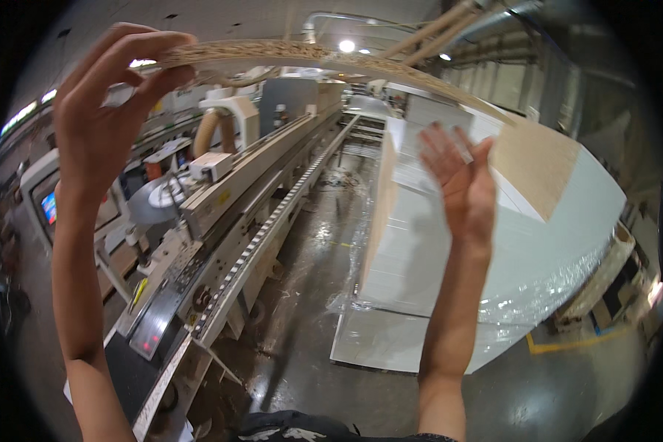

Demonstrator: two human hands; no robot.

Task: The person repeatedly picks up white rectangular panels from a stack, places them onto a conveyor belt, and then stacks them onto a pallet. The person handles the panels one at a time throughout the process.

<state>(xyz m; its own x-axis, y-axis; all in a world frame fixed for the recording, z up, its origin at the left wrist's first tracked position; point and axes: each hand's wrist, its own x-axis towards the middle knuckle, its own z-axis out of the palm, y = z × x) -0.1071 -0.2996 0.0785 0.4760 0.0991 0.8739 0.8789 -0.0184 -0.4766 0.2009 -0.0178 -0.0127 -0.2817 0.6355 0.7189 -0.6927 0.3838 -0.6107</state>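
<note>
Up at the top left, the fingers and thumb of my left hand (pixel 99 103) pinch the end of a long chipboard panel (pixel 295 51). Its raw, speckled edge faces me, and it spans from that hand across to the right, over a stack of white panels (pixel 427 258). My right hand (pixel 460 180) is raised in front of the stack, slightly blurred, palm showing and fingers spread. It holds nothing and appears apart from the chipboard panel. A light brown board surface (pixel 538 166) shows on top of the stack, under the panel's right end.
On the left runs a long woodworking machine (pixel 236 195) with a black-and-white dashed track (pixel 254 239) and a lit screen (pixel 48 208). Grey floor (pixel 302 295) lies between machine and stack. Clear plastic wrap (pixel 552 283) covers the stack's lower side, near a yellow floor line (pixel 567 346).
</note>
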